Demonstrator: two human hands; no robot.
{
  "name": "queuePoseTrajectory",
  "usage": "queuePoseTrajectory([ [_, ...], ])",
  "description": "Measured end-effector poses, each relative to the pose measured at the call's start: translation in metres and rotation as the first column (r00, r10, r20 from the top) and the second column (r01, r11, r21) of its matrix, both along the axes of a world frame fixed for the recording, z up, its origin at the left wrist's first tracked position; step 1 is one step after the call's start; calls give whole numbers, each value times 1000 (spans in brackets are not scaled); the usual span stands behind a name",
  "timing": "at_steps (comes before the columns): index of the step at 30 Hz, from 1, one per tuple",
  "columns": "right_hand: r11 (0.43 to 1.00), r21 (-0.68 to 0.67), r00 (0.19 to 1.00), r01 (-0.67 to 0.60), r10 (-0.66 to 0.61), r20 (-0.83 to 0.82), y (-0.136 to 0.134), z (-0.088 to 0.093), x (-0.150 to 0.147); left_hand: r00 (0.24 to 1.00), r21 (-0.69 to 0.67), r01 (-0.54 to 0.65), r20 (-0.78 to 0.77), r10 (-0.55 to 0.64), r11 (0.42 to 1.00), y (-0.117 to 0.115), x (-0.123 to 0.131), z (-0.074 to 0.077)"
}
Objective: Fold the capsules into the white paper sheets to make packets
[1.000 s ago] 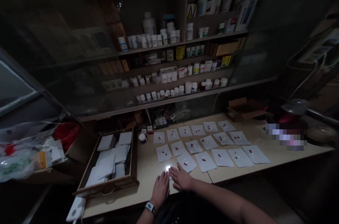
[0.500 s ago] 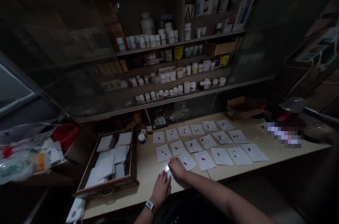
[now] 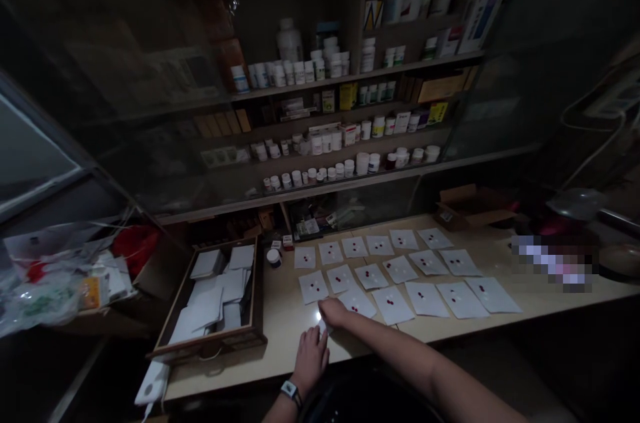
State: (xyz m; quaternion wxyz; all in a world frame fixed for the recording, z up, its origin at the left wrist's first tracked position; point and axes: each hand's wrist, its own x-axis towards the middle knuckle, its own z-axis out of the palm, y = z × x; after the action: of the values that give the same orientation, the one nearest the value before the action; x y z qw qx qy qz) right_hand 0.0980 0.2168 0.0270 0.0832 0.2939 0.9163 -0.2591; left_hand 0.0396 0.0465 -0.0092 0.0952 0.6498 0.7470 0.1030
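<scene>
Your right hand [image 3: 334, 311] is curling its fingers (can't tell if gripping) at the near-left corner of the closest paper slip [image 3: 363, 303] on the table [image 3: 283, 326], which is lying just right of them, while your open left hand [image 3: 311, 357] is resting nearer.

The left hand [image 3: 311, 357] lies flat, palm down, fingers pointing forward. The right hand [image 3: 334, 311] rests just ahead of it, fingers curled under, its bare forearm [image 3: 425, 369] stretching in from the right.
</scene>
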Motion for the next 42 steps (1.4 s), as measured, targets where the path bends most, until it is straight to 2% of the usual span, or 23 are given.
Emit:
queuePoseTrajectory([
  [2, 999, -32, 1000, -26, 26, -18, 0, 4, 2, 983, 68, -115, 153, 104, 991, 6, 2, 9],
  [4, 998, -36, 998, -56, 55, -35, -1, 8, 4, 901, 96, -308, 347, 258, 947, 15, 3, 17],
  [6, 996, -50, 994, -80, 77, -71, -1, 14, 7, 736, 40, -508, 539, 410, 860, 26, 2, 23],
  [7, 994, -60, 992, -94, 88, -95, -1, 18, 8, 631, -29, -563, 630, 452, 826, 32, 0, 26],
  [10, 987, -98, 979, -124, 106, -175, -2, 30, 12, 312, -202, -588, 837, 449, 784, 46, -5, 31],
  [12, 987, -101, 957, -129, 97, -274, -3, 39, 16, 225, -247, -585, 866, 447, 773, 50, -7, 32],
  [15, 996, -69, 889, -62, 24, -456, -2, 48, 25, 141, -297, -571, 883, 447, 765, 51, -7, 32],
  [18, 999, -48, 857, -14, -13, -516, 0, 51, 35, 66, -317, -559, 904, 422, 766, 52, -4, 33],
  [22, 997, -51, 903, -60, 33, -428, 2, 49, 43, 28, -295, -572, 926, 377, 766, 57, -2, 35],
  [26, 996, -84, 941, -42, 12, -339, 2, 41, 40, 50, -255, -588, 936, 349, 767, 61, -5, 36],
  [31, 993, -117, 955, 15, -49, -293, 0, 27, 34, 95, -204, -602, 942, 323, 772, 60, -7, 36],
  [34, 992, -124, 953, -10, -28, -300, -1, 22, 35, 132, -169, -604, 943, 307, 779, 58, -7, 33],
  [38, 989, -138, 945, -46, -1, -326, -2, 22, 37, 243, -107, -572, 925, 292, 813, 55, -8, 29],
  [42, 989, -149, 946, 5, -53, -320, -2, 21, 34, 276, -97, -555, 916, 293, 826, 53, -10, 31],
])
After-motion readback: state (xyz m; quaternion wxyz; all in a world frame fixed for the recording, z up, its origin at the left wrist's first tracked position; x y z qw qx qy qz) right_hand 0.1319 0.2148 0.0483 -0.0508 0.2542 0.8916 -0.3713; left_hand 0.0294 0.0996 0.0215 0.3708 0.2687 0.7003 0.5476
